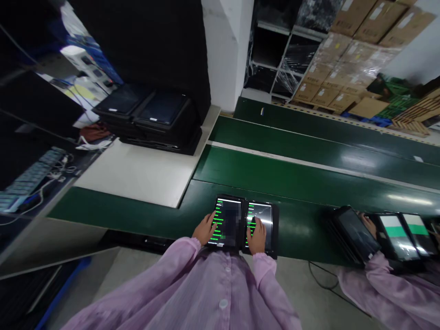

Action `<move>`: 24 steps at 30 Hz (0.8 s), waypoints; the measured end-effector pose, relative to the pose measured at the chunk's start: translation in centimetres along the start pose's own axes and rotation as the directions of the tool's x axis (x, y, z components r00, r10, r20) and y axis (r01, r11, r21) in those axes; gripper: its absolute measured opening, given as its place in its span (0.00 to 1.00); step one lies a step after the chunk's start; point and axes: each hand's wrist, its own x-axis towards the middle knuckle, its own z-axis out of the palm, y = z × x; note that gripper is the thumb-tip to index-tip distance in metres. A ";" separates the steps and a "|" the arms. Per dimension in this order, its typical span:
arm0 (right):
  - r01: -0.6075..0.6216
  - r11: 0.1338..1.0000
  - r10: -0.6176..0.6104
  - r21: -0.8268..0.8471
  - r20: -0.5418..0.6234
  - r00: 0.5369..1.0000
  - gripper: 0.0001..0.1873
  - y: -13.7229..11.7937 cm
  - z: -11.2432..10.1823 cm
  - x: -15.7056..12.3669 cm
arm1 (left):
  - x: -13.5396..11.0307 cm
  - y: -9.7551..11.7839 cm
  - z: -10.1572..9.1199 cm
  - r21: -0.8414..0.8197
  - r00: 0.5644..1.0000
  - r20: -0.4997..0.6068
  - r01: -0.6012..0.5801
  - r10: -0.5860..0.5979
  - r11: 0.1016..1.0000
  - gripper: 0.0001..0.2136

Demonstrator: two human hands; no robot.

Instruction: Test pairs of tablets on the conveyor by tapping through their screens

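Two black tablets lie side by side on the green bench edge in front of me. The left tablet (228,221) shows green text lines, and my left hand (205,229) rests on its left edge with fingers curled onto the screen. The right tablet (261,224) also shows green lines with a pale glare. My right hand (256,236) lies flat on its lower half, fingers stretched over the screen. Neither hand lifts anything.
A co-worker's pink sleeve (388,284) and hand work on more tablets (398,236) at the right. Stacks of black tablets (151,120) stand on a white table (137,176) at the left. Green conveyor belts (309,174) run behind; cardboard boxes (340,68) are stacked beyond.
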 end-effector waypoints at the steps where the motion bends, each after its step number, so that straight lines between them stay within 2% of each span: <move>1: 0.002 1.000 -0.002 0.003 -0.001 1.000 0.30 0.0 0.1 0.0 | 0.0 0.1 -0.1 0.008 1.000 0.000 -0.002 0.002 1.000 0.31; 12: 0.026 0.999 -0.026 -0.033 0.002 1.000 0.31 -0.5 0.9 -0.1 | 0.3 0.5 0.1 0.049 0.999 -0.010 0.037 -0.037 0.998 0.30; 16: 0.060 0.997 -0.056 -0.048 0.079 0.995 0.31 -0.6 0.9 0.5 | 0.1 0.0 0.4 -0.092 0.999 -0.013 0.044 -0.045 0.995 0.33; 18: 0.052 0.998 -0.050 -0.041 0.050 0.998 0.30 0.2 0.5 0.5 | -0.2 -0.5 0.8 -0.199 0.996 -0.016 0.082 -0.087 0.977 0.35; 21: -0.106 0.994 0.104 -0.014 -0.109 0.989 0.32 2.9 -0.6 0.2 | -0.7 -1.5 1.4 -0.339 0.976 0.000 0.206 -0.219 0.918 0.35; 22: -0.202 0.979 0.202 0.013 -0.154 0.967 0.34 4.2 -1.0 0.0 | -0.9 -1.8 1.6 -0.375 0.966 0.012 0.243 -0.258 0.895 0.34; 24: -0.414 0.906 0.423 0.088 -0.182 0.888 0.39 6.9 -1.7 -0.5 | -1.4 -2.2 1.7 -0.428 0.948 0.045 0.303 -0.315 0.852 0.31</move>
